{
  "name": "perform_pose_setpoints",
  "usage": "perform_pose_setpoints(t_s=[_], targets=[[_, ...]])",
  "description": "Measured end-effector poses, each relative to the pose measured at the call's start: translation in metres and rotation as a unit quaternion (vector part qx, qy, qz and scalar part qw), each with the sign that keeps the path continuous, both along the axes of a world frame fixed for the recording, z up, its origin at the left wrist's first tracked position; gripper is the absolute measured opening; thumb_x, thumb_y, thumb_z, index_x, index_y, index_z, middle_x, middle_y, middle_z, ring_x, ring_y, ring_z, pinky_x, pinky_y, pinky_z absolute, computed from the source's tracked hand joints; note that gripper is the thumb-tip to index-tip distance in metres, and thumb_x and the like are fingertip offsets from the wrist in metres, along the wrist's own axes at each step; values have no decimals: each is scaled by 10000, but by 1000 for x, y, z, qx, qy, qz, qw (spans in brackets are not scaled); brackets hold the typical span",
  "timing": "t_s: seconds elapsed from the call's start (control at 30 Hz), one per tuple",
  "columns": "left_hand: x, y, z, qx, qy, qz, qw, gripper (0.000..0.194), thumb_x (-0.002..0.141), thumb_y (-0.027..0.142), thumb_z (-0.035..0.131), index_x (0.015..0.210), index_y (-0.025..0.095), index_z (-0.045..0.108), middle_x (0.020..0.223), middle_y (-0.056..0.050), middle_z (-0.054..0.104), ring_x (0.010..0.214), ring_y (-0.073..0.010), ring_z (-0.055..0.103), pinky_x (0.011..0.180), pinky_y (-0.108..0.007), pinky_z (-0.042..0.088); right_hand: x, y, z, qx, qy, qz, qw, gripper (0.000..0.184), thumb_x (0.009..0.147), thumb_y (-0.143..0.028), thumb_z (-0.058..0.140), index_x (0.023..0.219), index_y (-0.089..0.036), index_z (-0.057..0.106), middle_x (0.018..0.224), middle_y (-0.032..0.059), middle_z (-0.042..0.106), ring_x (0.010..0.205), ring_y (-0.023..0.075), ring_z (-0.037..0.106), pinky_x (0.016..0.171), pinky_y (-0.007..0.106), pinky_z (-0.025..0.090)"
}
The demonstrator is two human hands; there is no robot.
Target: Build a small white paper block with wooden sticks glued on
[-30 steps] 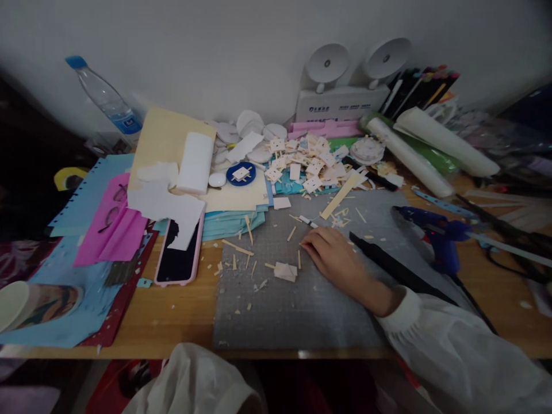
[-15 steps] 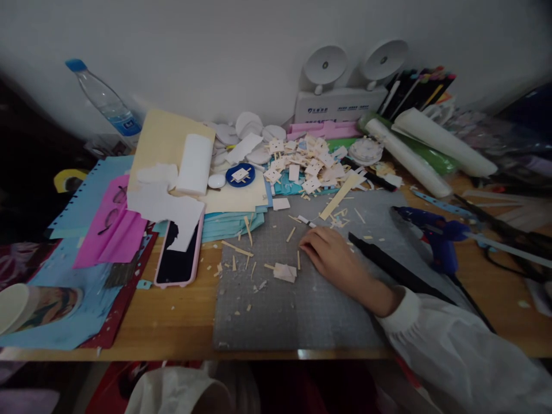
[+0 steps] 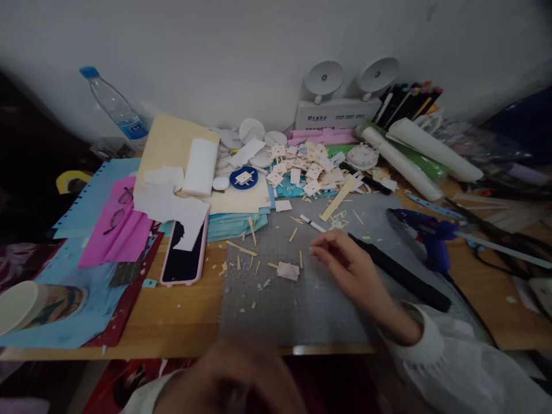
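Observation:
My right hand (image 3: 351, 270) hovers over the grey cutting mat (image 3: 310, 310), fingers loosely bent and slightly apart, with nothing visible between them. By its fingertips lies a white pen (image 3: 313, 223), and a thin wooden strip (image 3: 301, 259) is to their left. A small piece of pale card (image 3: 287, 271) with a wooden stick under it rests on the mat. The black bar-shaped tool (image 3: 401, 273) lies just beyond my right wrist. At the table's front edge my left hand (image 3: 245, 374) is smeared by motion; its fingers cannot be made out.
Behind the mat sits a heap of small card pieces with sticks (image 3: 308, 167). A blue glue gun (image 3: 431, 230) and its cable lie to the right. On the left are a phone (image 3: 183, 259), a paper cup (image 3: 43, 305), glasses (image 3: 118, 211) and a water bottle (image 3: 114, 106).
My left hand has come into view at the bottom. My right hand has shifted right and towards me, off the pen, and its fingers have loosened. The view has tilted slightly.

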State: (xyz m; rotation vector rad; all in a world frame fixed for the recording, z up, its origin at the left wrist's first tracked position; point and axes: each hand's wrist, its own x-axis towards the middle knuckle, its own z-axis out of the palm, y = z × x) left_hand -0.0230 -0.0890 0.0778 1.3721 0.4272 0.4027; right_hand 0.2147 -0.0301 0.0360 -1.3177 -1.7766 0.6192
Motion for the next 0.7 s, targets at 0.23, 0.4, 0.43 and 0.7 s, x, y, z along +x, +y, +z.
perform_pose_setpoints(t_s=[0.23,0.4,0.43,0.7], targets=[[40,12,-23,57,47,391,918,124,850,234,651,970,203,649,932,-35,671,864,-143,642,775,-231,525,-46,-41,23,-158,334,32,929,62,850,-215,659,875,-271,669,844,-48,690,804,76,665,745,169,532],[37,12,-28,132,74,380,912,63,878,194,597,833,180,638,822,-17,662,772,-119,612,712,-214,486,-55,-54,8,-198,437,15,877,57,866,-236,648,866,-290,664,896,-47,689,885,81,651,810,188,521],[35,11,-28,137,75,383,910,85,884,190,586,813,179,632,802,-13,654,760,-117,606,703,-215,480,-55,-55,6,-199,434,9,879,43,862,-243,653,851,-283,663,896,-44,682,881,80,642,804,182,515],[37,12,-32,156,126,372,906,100,846,169,602,755,163,642,719,-16,647,687,-126,596,654,-230,463,-46,-62,2,-193,324,-33,925,87,820,-273,679,748,-234,650,786,-26,629,751,97,609,681,184,494]])
